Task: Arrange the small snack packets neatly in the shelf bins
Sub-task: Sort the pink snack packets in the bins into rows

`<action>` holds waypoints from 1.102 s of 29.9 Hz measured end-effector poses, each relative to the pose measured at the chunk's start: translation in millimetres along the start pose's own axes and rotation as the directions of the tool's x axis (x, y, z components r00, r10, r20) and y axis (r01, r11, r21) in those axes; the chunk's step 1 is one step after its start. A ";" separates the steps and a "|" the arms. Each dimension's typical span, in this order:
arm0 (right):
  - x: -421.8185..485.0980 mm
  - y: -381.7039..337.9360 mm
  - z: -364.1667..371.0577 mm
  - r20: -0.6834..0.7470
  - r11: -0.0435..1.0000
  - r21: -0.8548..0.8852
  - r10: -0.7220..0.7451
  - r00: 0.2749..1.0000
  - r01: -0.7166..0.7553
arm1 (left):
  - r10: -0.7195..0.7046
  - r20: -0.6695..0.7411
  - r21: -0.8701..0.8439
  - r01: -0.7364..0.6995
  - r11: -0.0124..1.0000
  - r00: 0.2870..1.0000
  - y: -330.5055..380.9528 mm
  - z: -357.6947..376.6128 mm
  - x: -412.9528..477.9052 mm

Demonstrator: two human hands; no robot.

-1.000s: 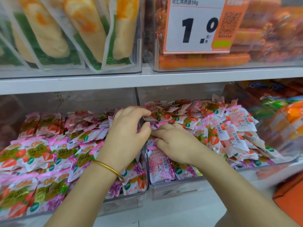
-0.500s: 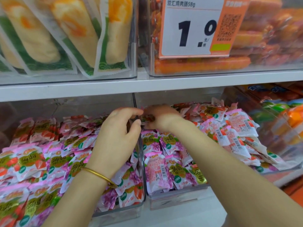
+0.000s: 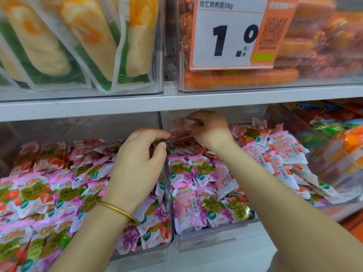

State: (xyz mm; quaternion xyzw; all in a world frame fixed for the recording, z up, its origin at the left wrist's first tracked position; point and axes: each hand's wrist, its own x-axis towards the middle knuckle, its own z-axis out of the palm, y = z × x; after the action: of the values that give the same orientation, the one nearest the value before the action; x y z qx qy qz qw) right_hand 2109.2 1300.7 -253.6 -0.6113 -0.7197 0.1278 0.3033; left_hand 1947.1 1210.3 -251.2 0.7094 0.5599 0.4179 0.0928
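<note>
i am reaching my right hand (image 3: 210,132) into the back of the right bin (image 3: 208,243), just under the shelf board (image 3: 117,107). its curled fingers are pinching a pink packet (image 3: 181,122) (too blurred to read, and i cannot tell whether more than one is caught in the pinch). my left hand (image 3: 139,165) is hovering over the clear divider where the two bins meet. its thumb and forefinger are curving apart in a wide c and gripping nothing, and i cannot tell whether the fingertips are touching the divider. a gold bangle (image 3: 119,212) is sitting on that wrist.

the snack packets (image 3: 186,209) are lying in both bins. in the right bin, the ones at the front left are showing mostly purple grape fronts. those toward the right side are lying loose, with their white barcode backs showing. in the left bin (image 3: 141,258) they are overlapping in tilted heaps, with strawberry and grape prints mixing together.

on the shelf above, a price tag (image 3: 229,34) reading 1.0 is hanging on a clear bin of orange sausages (image 3: 241,77). green-and-white pouches (image 3: 82,46) are leaning in the bin to its left. further right on my level, orange and green packs (image 3: 341,146) are sitting in another bin.
</note>
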 end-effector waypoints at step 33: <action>18.5 21.9 31.9 0.220 0.745 -0.646 -0.026 0.975 0.166 | -0.545 0.181 -0.867 0.395 0.305 0.819 -8.5 -11.8 13.4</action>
State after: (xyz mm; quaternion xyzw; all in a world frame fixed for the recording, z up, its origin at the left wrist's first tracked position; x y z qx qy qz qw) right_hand 2106.6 1329.1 -285.6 -0.6252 -0.7751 -0.0912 0.0013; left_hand 1933.2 1221.0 -242.2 0.3290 0.4506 0.6478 0.5187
